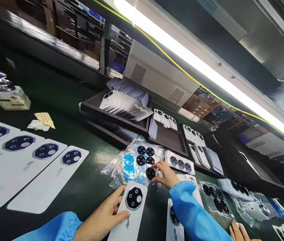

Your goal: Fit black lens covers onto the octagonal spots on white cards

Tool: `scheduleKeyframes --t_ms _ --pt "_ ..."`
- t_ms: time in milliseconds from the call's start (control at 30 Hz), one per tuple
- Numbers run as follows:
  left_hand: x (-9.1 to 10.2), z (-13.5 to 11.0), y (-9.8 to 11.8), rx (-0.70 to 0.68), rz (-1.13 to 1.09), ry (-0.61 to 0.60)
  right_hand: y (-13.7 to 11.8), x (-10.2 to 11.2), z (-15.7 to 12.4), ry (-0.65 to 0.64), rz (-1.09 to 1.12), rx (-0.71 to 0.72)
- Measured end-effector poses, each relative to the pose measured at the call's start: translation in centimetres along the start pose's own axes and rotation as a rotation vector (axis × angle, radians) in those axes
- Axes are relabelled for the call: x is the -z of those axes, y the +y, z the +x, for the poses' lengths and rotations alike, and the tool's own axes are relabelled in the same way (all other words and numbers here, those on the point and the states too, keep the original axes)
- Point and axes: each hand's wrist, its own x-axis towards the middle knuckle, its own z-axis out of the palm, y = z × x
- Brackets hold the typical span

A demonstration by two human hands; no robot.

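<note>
A white back cover [129,224] lies at the near edge of the bench, its dark round camera window facing up, directly in front of the left hand [101,219]. That hand grips the cover's left edge, its thumb laid along the top and its fingers partly closed. Just beyond the cover, an octagonal black lens piece [150,173] sits on a crumpled clear plastic bag [118,169] beside four more of the same kind. The right hand [166,174], in a blue sleeve, has its thumb and fingers drawn narrow around that piece's right edge. The dark green work surface [81,140] carries a row of white covers [18,167] on the left. Dark trays [121,117] stacked with more covers stand behind. A long light tube [207,67] runs overhead, with shelving and cartons beyond.
</note>
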Motion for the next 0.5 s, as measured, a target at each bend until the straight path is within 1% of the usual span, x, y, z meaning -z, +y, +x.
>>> scheduleKeyframes --t_ms 100,267,500 --pt "0.1 0.1 0.0 -0.003 -0.01 0.024 0.3 -0.8 1.0 -0.035 -0.052 -0.006" --pt "-0.1 0.1 0.8 0.018 0.008 0.045 0.3 -1.3 1.9 -0.081 -0.103 -0.029" --pt "0.0 0.3 1.7 0.042 -0.03 0.057 0.1 -1.9 1.3 -0.065 -0.173 -0.003"
